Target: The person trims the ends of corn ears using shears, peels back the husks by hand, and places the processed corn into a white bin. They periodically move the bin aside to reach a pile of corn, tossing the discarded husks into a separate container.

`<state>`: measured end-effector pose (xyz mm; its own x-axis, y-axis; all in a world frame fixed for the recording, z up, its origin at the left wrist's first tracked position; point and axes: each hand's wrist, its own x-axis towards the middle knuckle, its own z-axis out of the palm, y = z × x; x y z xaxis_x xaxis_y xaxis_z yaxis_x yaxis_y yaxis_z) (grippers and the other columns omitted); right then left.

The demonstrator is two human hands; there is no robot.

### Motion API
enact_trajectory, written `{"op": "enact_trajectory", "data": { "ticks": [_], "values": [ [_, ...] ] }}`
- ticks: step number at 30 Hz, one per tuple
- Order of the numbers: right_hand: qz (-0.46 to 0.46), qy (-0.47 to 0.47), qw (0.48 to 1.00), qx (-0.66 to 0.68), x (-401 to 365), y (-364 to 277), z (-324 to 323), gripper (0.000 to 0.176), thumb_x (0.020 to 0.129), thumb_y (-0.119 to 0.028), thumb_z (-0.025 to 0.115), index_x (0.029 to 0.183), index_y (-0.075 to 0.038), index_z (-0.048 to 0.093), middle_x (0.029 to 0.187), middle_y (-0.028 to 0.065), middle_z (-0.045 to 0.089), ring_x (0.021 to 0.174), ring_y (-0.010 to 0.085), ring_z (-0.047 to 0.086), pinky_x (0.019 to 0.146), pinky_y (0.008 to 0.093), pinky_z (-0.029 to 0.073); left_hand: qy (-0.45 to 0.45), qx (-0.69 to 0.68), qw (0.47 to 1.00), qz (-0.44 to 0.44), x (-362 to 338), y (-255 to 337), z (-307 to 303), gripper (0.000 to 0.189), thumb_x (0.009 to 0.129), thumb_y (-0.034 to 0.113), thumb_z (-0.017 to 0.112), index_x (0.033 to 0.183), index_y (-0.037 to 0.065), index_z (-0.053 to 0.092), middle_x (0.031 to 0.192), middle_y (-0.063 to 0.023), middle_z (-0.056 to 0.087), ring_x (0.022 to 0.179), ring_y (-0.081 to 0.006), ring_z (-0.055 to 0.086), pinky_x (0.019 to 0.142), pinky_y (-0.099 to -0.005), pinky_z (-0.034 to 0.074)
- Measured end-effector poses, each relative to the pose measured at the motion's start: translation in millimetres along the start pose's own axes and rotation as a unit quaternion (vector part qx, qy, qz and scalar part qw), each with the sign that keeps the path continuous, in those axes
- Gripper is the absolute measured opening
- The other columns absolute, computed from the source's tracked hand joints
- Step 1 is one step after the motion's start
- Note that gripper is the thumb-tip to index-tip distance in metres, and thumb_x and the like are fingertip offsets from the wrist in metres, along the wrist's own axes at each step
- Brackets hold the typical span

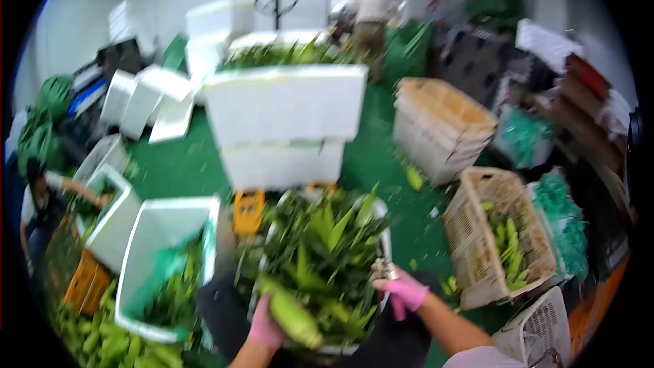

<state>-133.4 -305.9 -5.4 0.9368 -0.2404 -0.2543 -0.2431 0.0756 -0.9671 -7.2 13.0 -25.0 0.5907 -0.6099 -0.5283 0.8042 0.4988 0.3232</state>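
A green ear of corn in its husk (291,315) lies in my left hand (266,324), which wears a pink glove and is closed round it at the lower middle. My right hand (400,287), also in pink, is closed on a small tool with a metallic part (390,269), blurred. Both hands are over a white box (385,235) heaped with green leaves (320,245). The corn slants across the front of this heap, and the tool is at its right edge.
Left stands a white foam box (133,259) with netting and greens; loose corn (102,341) lies below. Stacked foam boxes (286,105) rise ahead. Crates (470,266) stand right. One person (44,197) works at far left, another (372,13) stands behind.
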Motion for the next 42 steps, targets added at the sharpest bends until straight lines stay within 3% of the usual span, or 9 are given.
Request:
{"op": "enact_trajectory", "data": {
  "ticks": [5, 11, 13, 14, 23, 26, 31, 34, 42],
  "values": [
    [0.136, -0.197, 0.967, 0.086, -56, -31, 37, 0.077, 0.090, -0.047, 0.068, 0.143, 0.000, 0.038, 0.113, 0.0072, 0.060, 0.091, 0.0159, 0.060, 0.084, 0.0310, 0.048, -0.061, 0.156, 0.983, -0.080, -6, 4, 52, 0.044, 0.097, 0.035, 0.061, 0.127, 0.004, 0.051, 0.105, -0.0128, 0.065, 0.085, -0.0272, 0.067, 0.079, -0.0398, 0.056],
    [0.124, -0.282, 0.951, -0.027, -46, -32, 43, 0.092, 0.080, -0.049, 0.075, 0.147, -0.002, 0.033, 0.120, 0.0089, 0.055, 0.099, 0.0184, 0.057, 0.092, 0.0323, 0.047, -0.143, 0.441, 0.886, 0.023, -20, 1, 59, 0.085, 0.081, 0.029, 0.076, 0.150, 0.003, 0.033, 0.126, -0.0096, 0.054, 0.109, -0.0192, 0.056, 0.093, -0.0332, 0.050],
    [0.142, -0.297, 0.944, -0.028, -39, -50, 49, 0.095, 0.077, -0.036, 0.075, 0.151, -0.002, 0.027, 0.120, 0.0117, 0.053, 0.085, 0.0178, 0.061, 0.062, 0.0265, 0.057, -0.172, 0.513, 0.841, 0.001, -27, 9, 58, 0.086, 0.080, 0.028, 0.076, 0.149, 0.002, 0.034, 0.128, -0.0095, 0.054, 0.112, -0.0181, 0.055, 0.097, -0.0319, 0.047],
    [0.153, -0.296, 0.942, -0.039, -39, -60, 51, 0.084, 0.078, -0.038, 0.076, 0.142, -0.002, 0.034, 0.115, 0.0121, 0.054, 0.093, 0.0186, 0.060, 0.074, 0.0315, 0.054, -0.174, 0.537, 0.825, -0.005, -30, 13, 59, 0.087, 0.078, 0.029, 0.076, 0.149, 0.001, 0.035, 0.124, -0.0098, 0.056, 0.107, -0.0186, 0.058, 0.092, -0.0318, 0.050],
    [-0.058, -0.239, 0.945, -0.215, -29, -16, 64, 0.062, 0.074, -0.031, 0.080, 0.121, 0.003, 0.056, 0.085, 0.0139, 0.065, 0.077, 0.0247, 0.065, 0.074, 0.0371, 0.054, -0.208, 0.263, 0.900, -0.280, -24, 13, 8, 0.097, 0.071, 0.034, 0.084, 0.147, -0.001, 0.035, 0.110, -0.0183, 0.063, 0.098, -0.0300, 0.067, 0.090, -0.0453, 0.057],
    [0.088, -0.212, 0.973, 0.042, -44, -10, 70, 0.048, 0.078, -0.020, 0.076, 0.116, 0.003, 0.060, 0.076, 0.0048, 0.065, 0.062, 0.0107, 0.062, 0.053, 0.0247, 0.049, -0.184, 0.339, 0.900, -0.202, -25, 15, 6, 0.093, 0.069, 0.035, 0.086, 0.141, -0.002, 0.042, 0.114, -0.0184, 0.064, 0.104, -0.0283, 0.065, 0.094, -0.0414, 0.053],
    [0.138, -0.138, 0.945, 0.264, -54, 8, 86, 0.061, 0.080, -0.013, 0.067, 0.134, 0.005, 0.046, 0.097, 0.0117, 0.064, 0.083, 0.0229, 0.064, 0.065, 0.0356, 0.056, -0.235, 0.329, 0.912, -0.069, -41, 22, -13, 0.087, 0.066, 0.033, 0.089, 0.135, -0.002, 0.049, 0.115, -0.0184, 0.064, 0.108, -0.0283, 0.063, 0.095, -0.0392, 0.050],
    [0.185, -0.155, 0.947, 0.211, -75, 36, 109, 0.076, 0.073, -0.015, 0.074, 0.139, 0.002, 0.041, 0.108, 0.0097, 0.062, 0.101, 0.0224, 0.060, 0.092, 0.0380, 0.050, -0.250, 0.264, 0.931, -0.016, -69, 34, -30, 0.085, 0.063, 0.031, 0.090, 0.132, 0.000, 0.051, 0.115, -0.0203, 0.065, 0.111, -0.0311, 0.062, 0.095, -0.0401, 0.049],
    [0.060, -0.442, 0.894, -0.030, -34, -17, 152, 0.092, 0.071, -0.032, 0.082, 0.146, -0.002, 0.038, 0.115, 0.0101, 0.056, 0.106, 0.0215, 0.055, 0.095, 0.0349, 0.045, -0.189, 0.314, 0.929, 0.048, -111, 44, -54, 0.084, 0.067, 0.036, 0.086, 0.133, -0.002, 0.052, 0.116, -0.0157, 0.066, 0.107, -0.0242, 0.062, 0.096, -0.0359, 0.048]
  ]
}}
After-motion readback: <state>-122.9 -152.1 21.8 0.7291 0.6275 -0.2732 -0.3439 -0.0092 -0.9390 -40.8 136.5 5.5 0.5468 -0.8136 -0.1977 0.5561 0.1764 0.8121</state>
